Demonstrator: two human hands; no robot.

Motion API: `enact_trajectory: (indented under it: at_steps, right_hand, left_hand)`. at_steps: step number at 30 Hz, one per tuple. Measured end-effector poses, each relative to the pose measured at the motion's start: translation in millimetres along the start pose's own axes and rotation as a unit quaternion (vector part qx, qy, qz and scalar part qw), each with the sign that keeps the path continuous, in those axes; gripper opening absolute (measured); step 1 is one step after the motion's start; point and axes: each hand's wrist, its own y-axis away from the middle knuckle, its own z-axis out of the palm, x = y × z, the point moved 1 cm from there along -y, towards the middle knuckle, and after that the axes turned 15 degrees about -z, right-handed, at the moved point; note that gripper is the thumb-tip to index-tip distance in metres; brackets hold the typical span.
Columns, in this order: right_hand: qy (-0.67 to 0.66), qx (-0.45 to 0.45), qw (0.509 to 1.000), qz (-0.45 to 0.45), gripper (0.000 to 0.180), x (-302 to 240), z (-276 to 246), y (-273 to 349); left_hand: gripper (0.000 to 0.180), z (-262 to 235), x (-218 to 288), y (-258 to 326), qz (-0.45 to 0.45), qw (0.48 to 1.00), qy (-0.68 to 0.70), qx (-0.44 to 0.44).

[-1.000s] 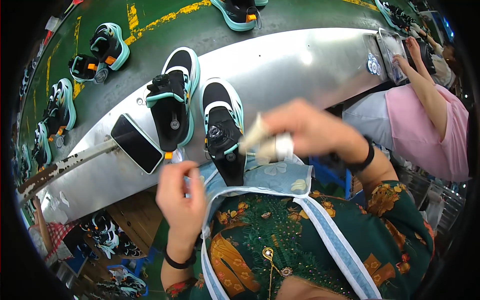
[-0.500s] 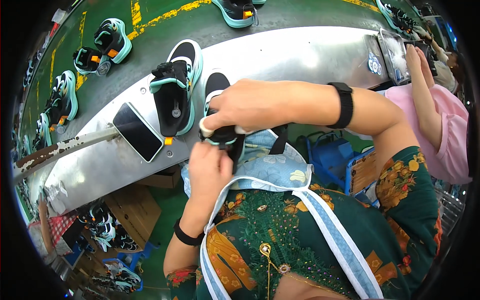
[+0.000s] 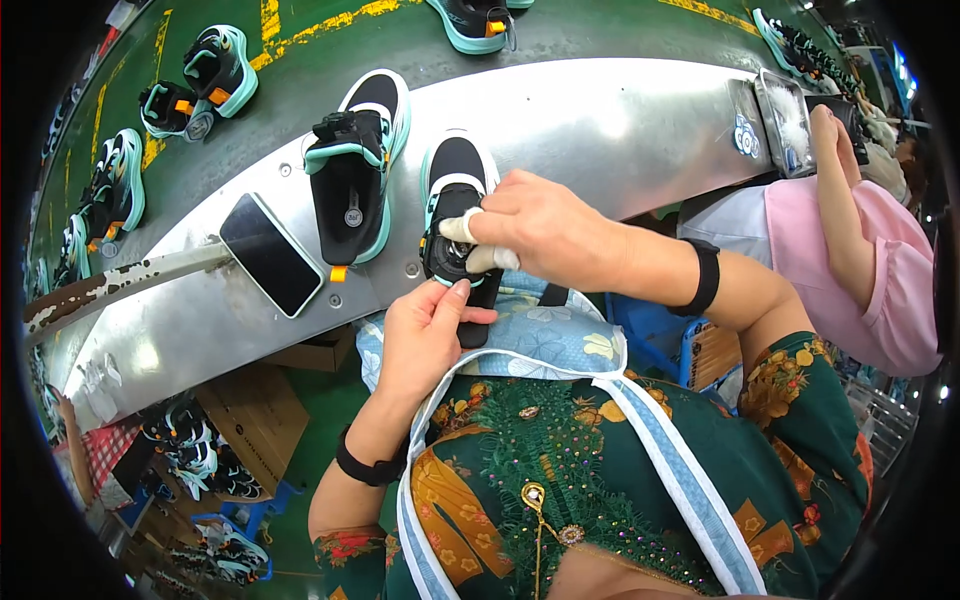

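Observation:
A black sneaker (image 3: 457,165) with a white band and mint sole lies in front of me, toe pointing away, its heel end reaching over the bench edge towards my apron. My left hand (image 3: 422,325) pinches the top of its tongue between thumb and forefinger. White covers sit on the fingertips of my right hand (image 3: 545,225), which grips the black lacing area over the tongue; what is exactly between those fingertips cannot be made out. Just left stands a matching sneaker (image 3: 345,190) with an orange heel tab, untouched.
A dark-screened phone (image 3: 271,255) lies left on the metal bench (image 3: 590,110), beside a worn metal bar (image 3: 130,285). More sneakers (image 3: 222,70) stand on the green surface beyond. A clear tray (image 3: 785,120) and a person in pink (image 3: 850,260) are at right. Cardboard boxes (image 3: 255,425) sit below left.
My right hand has drawn back to the right, uncovering the sneaker's toe and lacing area. My left hand's fingers have shifted to a pinch at the tongue's top.

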Motion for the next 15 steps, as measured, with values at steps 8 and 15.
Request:
enact_trajectory:
  at_steps: [8,15]
  right_hand:
    - [-0.170,-0.113,0.977,0.067,0.034,41.8,-70.4,-67.3]
    - [-0.107,-0.088,0.989,-0.055,0.061,61.5,-29.8,-147.3]
  left_hand:
    - [0.023,-54.7,50.7,39.4,0.253,0.938,-0.108,0.209]
    - [0.028,-104.5,77.0,-22.2,0.257,0.857,-0.232,0.381]
